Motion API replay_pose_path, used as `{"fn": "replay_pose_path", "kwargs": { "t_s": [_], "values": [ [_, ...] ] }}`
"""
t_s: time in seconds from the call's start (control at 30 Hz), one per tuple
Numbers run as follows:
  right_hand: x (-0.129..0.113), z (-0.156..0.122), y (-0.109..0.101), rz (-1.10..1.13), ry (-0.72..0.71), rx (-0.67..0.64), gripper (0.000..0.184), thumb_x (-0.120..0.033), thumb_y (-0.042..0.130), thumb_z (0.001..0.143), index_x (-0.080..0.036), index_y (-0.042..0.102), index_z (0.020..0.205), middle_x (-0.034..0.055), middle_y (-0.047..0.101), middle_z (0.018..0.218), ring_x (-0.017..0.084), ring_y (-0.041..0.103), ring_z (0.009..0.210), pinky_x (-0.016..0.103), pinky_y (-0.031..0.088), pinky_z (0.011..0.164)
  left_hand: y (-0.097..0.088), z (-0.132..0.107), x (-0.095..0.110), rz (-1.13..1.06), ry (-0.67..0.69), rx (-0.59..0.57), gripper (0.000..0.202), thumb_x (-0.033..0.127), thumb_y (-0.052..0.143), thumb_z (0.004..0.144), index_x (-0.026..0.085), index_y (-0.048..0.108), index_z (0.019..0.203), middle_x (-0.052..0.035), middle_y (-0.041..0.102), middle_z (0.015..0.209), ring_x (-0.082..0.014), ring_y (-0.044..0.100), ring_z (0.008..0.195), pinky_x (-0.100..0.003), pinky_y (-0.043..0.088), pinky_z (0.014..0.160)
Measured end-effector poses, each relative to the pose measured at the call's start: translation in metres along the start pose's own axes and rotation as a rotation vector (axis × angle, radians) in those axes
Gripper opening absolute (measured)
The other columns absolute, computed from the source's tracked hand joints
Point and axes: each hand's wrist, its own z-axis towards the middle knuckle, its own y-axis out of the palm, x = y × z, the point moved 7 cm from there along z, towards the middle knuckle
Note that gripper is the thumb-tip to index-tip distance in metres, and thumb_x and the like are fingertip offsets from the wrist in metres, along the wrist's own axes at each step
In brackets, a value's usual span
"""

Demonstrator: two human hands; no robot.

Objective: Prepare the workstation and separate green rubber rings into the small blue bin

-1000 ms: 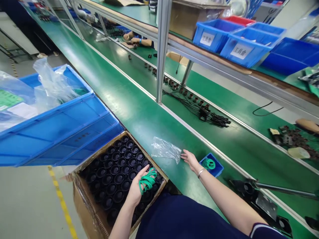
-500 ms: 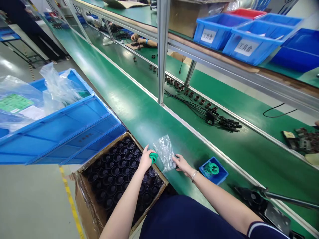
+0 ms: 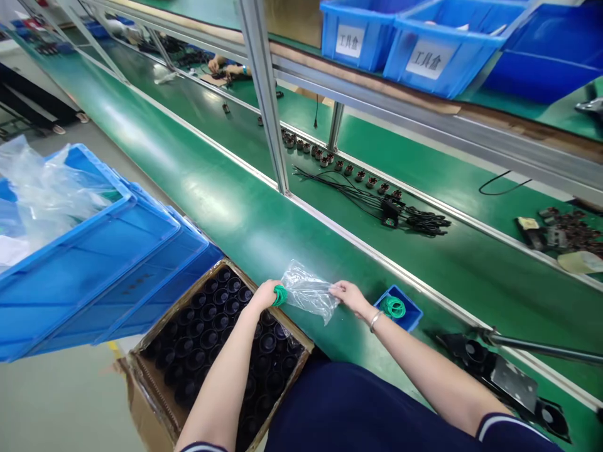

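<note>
Head view, right fingers: your right hand [image 3: 350, 297] has thumb and fingertips pinched on the right end of a clear bag [image 3: 307, 292].
Left fingers: your left hand [image 3: 266, 295] is curled around a bundle of green bands [image 3: 279, 295]; whether it also grips the bag, you cannot tell.
Clear bag: over the green bench [image 3: 226, 210], between your hands, right of your left fingers and left of your right ones.
Long axis: crosswise, roughly from hand to hand, its right end slanting a little toward your body.
Nearer hand: your right touches the bag; the bands in your left sit at or just beside its left edge.
Small blue bin [image 3: 414, 315]: just right of your right wrist, holding a heap of green bands [image 3: 394, 307].
Carton [image 3: 149, 402]: open beneath your left forearm, with rows of black cups [image 3: 208, 339].
Counts: one bag, one held bundle, one heap, one small bin, one carton, two labelled blue bins [image 3: 426, 69] on the shelf [image 3: 377, 117].
Uncounted: single bands overlap too much; your arm hides some cups.
</note>
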Motion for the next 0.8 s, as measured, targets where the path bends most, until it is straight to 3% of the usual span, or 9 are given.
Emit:
{"fn": "replay_pose_path", "kwargs": {
  "t_s": [0.1,0.23,0.4,0.57,0.7,0.8],
  "values": [
    [-0.025,0.006,-0.014,0.12,-0.044,-0.01,0.046,-0.045,0.089,0.054,-0.017,0.067,0.083,-0.0042,0.059,0.064,0.009,0.047,0.055,0.022,0.036,0.05,-0.01,-0.019,0.007,-0.042,0.056,-0.015,0.039,0.001,0.047,0.066,0.019,0.074,0.087,-0.0044,0.07,0.09,-0.0199,0.063,0.091,-0.03,0.049,0.09],
    [-0.049,0.008,-0.014,0.263,-0.076,-0.039,0.051,-0.052,0.083,0.064,-0.019,0.069,0.101,-0.0074,0.052,0.062,0.006,0.036,0.05,0.022,0.03,0.048,-0.012,-0.044,0.022,-0.101,0.101,0.028,0.036,0.007,0.045,0.074,0.019,0.073,0.093,-0.0055,0.066,0.096,-0.0186,0.064,0.092,-0.03,0.049,0.088],
    [-0.065,0.013,-0.018,0.338,-0.126,0.031,0.043,-0.045,0.088,0.059,-0.016,0.074,0.087,-0.0025,0.062,0.068,0.008,0.042,0.055,0.025,0.037,0.053,-0.005,-0.073,0.035,-0.217,0.15,0.126,0.032,0.012,0.047,0.081,0.02,0.074,0.094,-0.0041,0.063,0.09,-0.0174,0.063,0.087,-0.028,0.048,0.082],
    [-0.079,0.019,-0.025,0.358,-0.172,0.094,0.038,-0.036,0.09,0.056,-0.017,0.075,0.085,0.0012,0.071,0.081,0.012,0.057,0.071,0.026,0.047,0.068,0.006,-0.092,0.039,-0.127,0.218,0.195,0.032,0.011,0.048,0.082,0.023,0.073,0.098,-0.0031,0.059,0.088,-0.0172,0.062,0.086,-0.029,0.049,0.082],
    [-0.083,0.02,-0.014,0.403,-0.122,0.028,0.04,-0.04,0.089,0.06,-0.021,0.074,0.092,0.0023,0.073,0.083,0.016,0.065,0.077,0.027,0.052,0.066,0.012,-0.099,0.049,-0.09,0.274,0.261,0.039,0.006,0.042,0.084,0.024,0.071,0.102,-0.004,0.06,0.09,-0.0179,0.062,0.088,-0.03,0.049,0.081],
    [-0.082,0.017,-0.002,0.411,-0.068,-0.036,0.038,-0.044,0.088,0.061,-0.016,0.074,0.083,0.009,0.075,0.085,0.019,0.068,0.077,0.029,0.054,0.064,0.014,-0.099,0.056,-0.137,0.282,0.309,0.038,0.006,0.044,0.083,0.024,0.071,0.103,-0.0045,0.061,0.094,-0.018,0.062,0.091,-0.031,0.049,0.084]
  ]
}}
